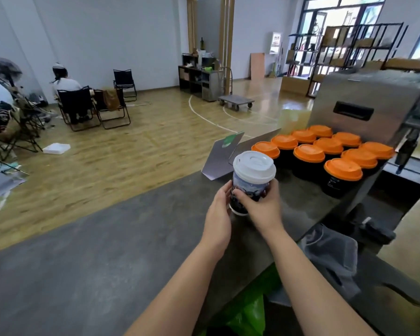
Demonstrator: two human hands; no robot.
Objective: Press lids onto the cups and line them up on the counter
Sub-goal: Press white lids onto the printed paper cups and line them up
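Two bare forearms reach forward from the bottom edge and meet around one cup (246, 194) near the middle of the grey tabletop (107, 251). The left hand (218, 209) lies along the cup's left side, its fingers reaching up against the wall and partly hidden behind it. The right hand (262, 202) wraps the lower right of the cup, thumb across the front and fingers curled round the back, so both hands hold the cup. The cup is dark with a blue and white print, tilted slightly to the left, and carries a white lid (254, 167) seated on its rim. Whether its base touches the tabletop cannot be told, since the hands cover it.

Just beyond and to the right, ten dark cups with orange lids (330, 151) stand close together in rows on the tabletop, beside a steel machine (374, 98). A folded grey card (222, 157) stands behind the held cup. Green plastic (252, 309) shows below the tabletop edge between the forearms.
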